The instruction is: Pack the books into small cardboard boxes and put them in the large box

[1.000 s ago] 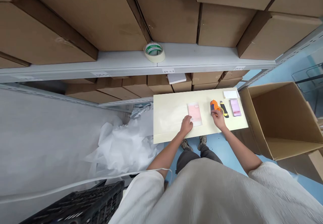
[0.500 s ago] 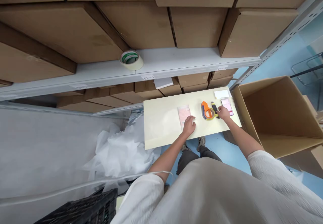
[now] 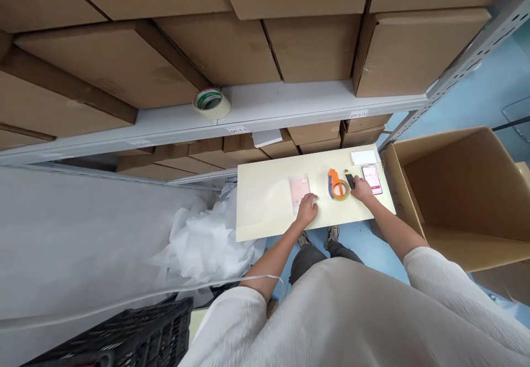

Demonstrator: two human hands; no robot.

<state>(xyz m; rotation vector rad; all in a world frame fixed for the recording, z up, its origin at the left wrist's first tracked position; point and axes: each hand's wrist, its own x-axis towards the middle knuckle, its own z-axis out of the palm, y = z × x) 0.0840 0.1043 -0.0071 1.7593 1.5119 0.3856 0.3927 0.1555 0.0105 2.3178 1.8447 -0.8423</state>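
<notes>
A pale board-like table (image 3: 260, 201) lies before me. On it is a flat pink packet (image 3: 298, 187) in what looks like clear plastic. My left hand (image 3: 307, 210) rests at the packet's lower right edge, fingers stretched out and slightly bent, gripping nothing. Closed around the lower end of a black and yellow utility knife (image 3: 350, 179) is my right hand (image 3: 361, 189); its fingers hide part of the handle. Between the hands sits an orange tape dispenser (image 3: 334, 178) with a tape roll. A lit phone (image 3: 371, 178) lies just right of my right hand, below a white card or box (image 3: 363, 157).
Cardboard boxes (image 3: 314, 47) fill the shelf (image 3: 285, 94) ahead, where a tape roll (image 3: 212, 104) stands near the edge. A large open carton (image 3: 464, 185) adjoins the table on the right. Crumpled white sheeting (image 3: 207, 243) and a black crate (image 3: 157, 328) are at left.
My right hand has shifted slightly left and down and now wraps the knife's handle, which has tilted a little. My left hand stays by the packet. The view has moved slightly.
</notes>
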